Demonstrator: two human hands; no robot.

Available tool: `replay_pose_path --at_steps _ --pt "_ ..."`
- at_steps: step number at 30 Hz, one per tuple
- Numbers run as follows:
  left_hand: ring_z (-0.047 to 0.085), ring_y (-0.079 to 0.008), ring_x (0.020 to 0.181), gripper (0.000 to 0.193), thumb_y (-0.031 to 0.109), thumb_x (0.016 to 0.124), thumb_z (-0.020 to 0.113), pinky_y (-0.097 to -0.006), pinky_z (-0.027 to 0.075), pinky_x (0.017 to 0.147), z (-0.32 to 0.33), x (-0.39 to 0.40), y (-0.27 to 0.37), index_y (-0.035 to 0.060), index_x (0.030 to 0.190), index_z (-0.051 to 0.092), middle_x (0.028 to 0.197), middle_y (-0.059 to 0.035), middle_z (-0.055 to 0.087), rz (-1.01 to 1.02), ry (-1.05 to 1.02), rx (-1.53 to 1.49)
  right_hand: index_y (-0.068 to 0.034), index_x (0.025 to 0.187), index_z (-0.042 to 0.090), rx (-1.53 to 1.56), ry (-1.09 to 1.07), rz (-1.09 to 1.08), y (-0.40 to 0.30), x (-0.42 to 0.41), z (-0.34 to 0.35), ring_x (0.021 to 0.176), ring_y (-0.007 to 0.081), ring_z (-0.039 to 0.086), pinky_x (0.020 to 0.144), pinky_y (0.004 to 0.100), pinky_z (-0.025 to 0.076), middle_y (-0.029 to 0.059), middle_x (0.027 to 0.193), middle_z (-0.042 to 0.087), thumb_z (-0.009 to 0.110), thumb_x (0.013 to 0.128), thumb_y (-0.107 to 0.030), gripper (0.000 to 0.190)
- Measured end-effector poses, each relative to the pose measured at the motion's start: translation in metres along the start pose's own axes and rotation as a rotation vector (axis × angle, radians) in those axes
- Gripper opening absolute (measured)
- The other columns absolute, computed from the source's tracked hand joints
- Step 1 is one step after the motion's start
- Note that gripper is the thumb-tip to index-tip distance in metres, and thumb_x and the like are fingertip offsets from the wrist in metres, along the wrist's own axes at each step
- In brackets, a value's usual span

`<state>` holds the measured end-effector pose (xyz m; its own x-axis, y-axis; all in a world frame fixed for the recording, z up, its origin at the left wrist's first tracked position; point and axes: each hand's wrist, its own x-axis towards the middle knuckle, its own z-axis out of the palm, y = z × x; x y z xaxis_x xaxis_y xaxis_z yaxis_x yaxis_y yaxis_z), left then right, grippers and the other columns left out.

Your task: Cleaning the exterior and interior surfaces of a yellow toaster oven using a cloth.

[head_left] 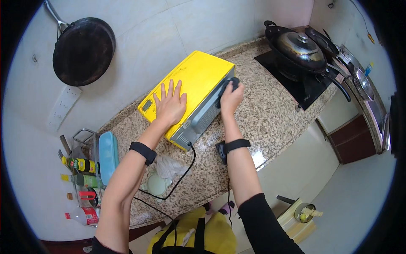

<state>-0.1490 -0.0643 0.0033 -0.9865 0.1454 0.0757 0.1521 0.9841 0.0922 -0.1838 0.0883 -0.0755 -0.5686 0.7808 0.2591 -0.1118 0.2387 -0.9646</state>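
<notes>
A yellow box-shaped appliance (203,73), with a grey vented side and a black cord, stands at an angle on the speckled granite countertop (209,171). My left hand (171,106) rests flat on its yellow top with the fingers spread. At the grey side, my right hand (231,96) is closed around a dark object (234,82), partly hidden by the fingers; what it is cannot be told. A crumpled whitish cloth or plastic bag (169,166) and a pale green lid or dish (156,184) lie near my left forearm, beside the cord.
A lidded wok (298,50) stands on a black cooktop (306,92) at the right. A wire rack with bottles (87,182) and a blue plastic container (108,155) stand at the left. A black pan (84,52) hangs on the wall. The counter's front edge runs diagonally.
</notes>
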Motion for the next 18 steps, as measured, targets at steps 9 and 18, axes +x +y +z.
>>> replay_pose_path --at_steps 9,18 --pt "0.007 -0.0335 0.125 0.051 0.037 0.084 0.023 -0.0537 0.005 0.097 0.008 0.003 -0.004 0.0146 0.130 0.020 0.136 -0.0111 0.013 -0.004 0.022 0.030 0.002 0.097 0.035 0.124 -0.183 -0.044 -0.003 -0.122 -0.022 0.083 0.0404 0.048 0.073 0.0398 0.037 0.0270 0.087 0.048 0.039 0.083 -0.011 0.019" --pt "0.006 -0.0336 0.125 0.052 0.037 0.084 0.023 -0.0537 0.004 0.097 0.006 0.000 0.000 0.0140 0.130 0.020 0.136 -0.0113 0.013 0.012 0.004 -0.007 0.008 0.092 0.036 0.007 -0.098 0.083 0.018 -0.026 -0.002 0.082 0.0385 0.048 0.071 0.0406 0.037 0.0276 0.087 0.047 0.038 0.085 -0.013 0.022"
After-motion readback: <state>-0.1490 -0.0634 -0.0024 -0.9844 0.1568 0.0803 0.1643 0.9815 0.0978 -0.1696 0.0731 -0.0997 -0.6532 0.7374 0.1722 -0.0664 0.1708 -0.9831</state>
